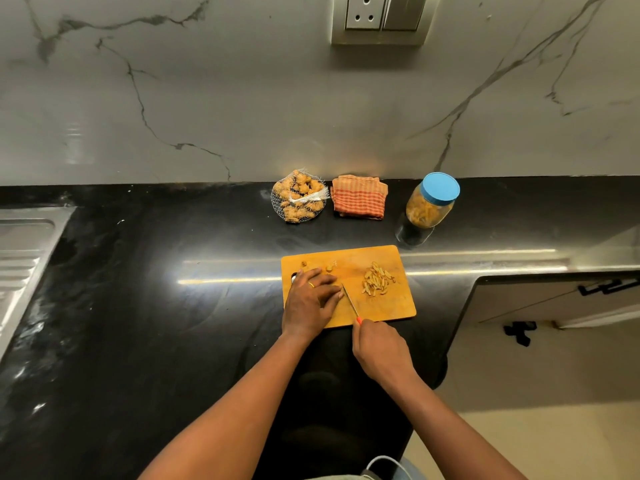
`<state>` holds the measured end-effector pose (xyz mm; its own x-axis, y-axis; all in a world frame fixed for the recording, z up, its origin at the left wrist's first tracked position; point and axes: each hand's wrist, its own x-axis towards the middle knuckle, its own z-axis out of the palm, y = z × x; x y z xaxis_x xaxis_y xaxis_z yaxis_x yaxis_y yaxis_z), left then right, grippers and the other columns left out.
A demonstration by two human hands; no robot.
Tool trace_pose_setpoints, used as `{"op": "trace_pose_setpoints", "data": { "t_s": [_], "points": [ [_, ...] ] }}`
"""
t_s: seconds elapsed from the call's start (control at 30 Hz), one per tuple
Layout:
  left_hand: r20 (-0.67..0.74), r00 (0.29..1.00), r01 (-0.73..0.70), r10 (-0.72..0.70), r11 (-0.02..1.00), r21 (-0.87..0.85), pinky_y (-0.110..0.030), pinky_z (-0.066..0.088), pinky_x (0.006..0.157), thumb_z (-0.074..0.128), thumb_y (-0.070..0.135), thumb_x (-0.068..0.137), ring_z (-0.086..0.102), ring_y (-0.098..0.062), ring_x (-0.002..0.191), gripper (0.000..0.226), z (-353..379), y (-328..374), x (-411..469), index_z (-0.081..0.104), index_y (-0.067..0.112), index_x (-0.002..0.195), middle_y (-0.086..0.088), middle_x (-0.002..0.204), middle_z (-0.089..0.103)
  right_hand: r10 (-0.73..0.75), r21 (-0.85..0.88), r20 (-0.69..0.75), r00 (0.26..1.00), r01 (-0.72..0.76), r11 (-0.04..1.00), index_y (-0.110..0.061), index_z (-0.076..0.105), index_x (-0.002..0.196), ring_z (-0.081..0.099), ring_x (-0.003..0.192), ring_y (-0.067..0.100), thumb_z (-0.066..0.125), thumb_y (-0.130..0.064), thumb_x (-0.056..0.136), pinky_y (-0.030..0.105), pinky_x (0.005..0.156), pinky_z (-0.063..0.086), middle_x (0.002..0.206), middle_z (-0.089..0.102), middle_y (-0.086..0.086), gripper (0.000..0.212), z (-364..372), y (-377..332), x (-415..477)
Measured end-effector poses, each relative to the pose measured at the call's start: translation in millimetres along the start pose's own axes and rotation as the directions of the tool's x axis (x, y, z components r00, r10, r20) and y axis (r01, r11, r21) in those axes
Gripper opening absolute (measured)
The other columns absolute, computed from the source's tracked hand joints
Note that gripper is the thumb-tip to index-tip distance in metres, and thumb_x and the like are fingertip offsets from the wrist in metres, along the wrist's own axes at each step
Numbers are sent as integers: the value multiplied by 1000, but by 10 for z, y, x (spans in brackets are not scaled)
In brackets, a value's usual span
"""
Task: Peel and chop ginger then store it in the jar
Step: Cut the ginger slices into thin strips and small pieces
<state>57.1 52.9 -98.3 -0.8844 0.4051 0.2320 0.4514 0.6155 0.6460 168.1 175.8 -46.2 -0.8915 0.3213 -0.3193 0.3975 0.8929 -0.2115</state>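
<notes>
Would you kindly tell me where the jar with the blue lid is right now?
In the head view, the jar stands right of the folded cloth, behind the right corner of the cutting board.

Your chopped ginger lies piled on the board's right half; your blue-lidded jar stands behind, closed and part-filled.

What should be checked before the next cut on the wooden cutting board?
1. Right hand grips the orange-handled knife: ok.
2. Left hand fingertips clear of the blade: cannot tell, they sit very close.
3. Rectangular wooden cutting board flat on the black counter: ok.
4. Pile of chopped ginger strips apart from the blade: ok.
5. Clear jar with blue lid open for storing: not ok, lid on.
</notes>
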Motion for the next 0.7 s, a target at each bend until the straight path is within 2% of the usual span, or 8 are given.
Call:
{"op": "trace_pose_setpoints", "data": {
  "t_s": [0.07, 0.17, 0.33, 0.47, 0.7],
  "points": [
    [-1, 1000, 3, -3, 1000, 3, -39, 30, 113, 75, 34, 83, 53, -14, 120, 16, 3, -7, -1, 78, 25, 95, 12, 109, 71, -13, 16, -8, 1000, 13, 1000, -14, 63, 97, 65, 83, 25, 26, -41, 106, 33, 62, 42, 92, 67, 6, 47, 10, 4, -11],
    [5, 1000, 8, -8, 1000, -2, -41, 31, 113, 74, 35, 83, 53, -14, 120, 15, 2, -9, 3, 78, 26, 93, 12, 109, 70, -22, 30, -9, 1000, 22, 999, -15, 62, 95, 64, 80, 24, 25, -43, 106, 37, 65, 48, 91, 67, 5, 48, 8, 35, -14],
    [20, 1000, 23, -23, 1000, -7, -46, 35, 109, 74, 36, 83, 52, -13, 121, 13, 1, -8, 15, 78, 27, 92, 13, 110, 70, 26, 65, -23, 999, -25, 998, -14, 62, 92, 63, 79, 26, 26, -43, 106, 39, 66, 50, 88, 67, 7, 48, -55, 225, 62],
    [20, 999, 26, -26, 1000, -6, -48, 37, 107, 73, 36, 83, 51, -11, 121, 14, 0, -12, 17, 78, 27, 93, 14, 110, 70, -2, 91, -24, 1000, 5, 996, -17, 62, 89, 63, 73, 21, 25, -46, 105, 40, 69, 54, 82, 66, 3, 50, -61, 252, 119],
    [24, 999, 27, -27, 1000, -2, -48, 38, 106, 72, 37, 84, 51, -11, 121, 14, 4, -14, 16, 78, 27, 93, 14, 110, 70, 3, 130, -16, 1000, -1, 992, -17, 62, 86, 63, 74, 22, 25, -46, 105, 40, 69, 54, 82, 66, 3, 51, -17, 210, 105]
  ]
}}
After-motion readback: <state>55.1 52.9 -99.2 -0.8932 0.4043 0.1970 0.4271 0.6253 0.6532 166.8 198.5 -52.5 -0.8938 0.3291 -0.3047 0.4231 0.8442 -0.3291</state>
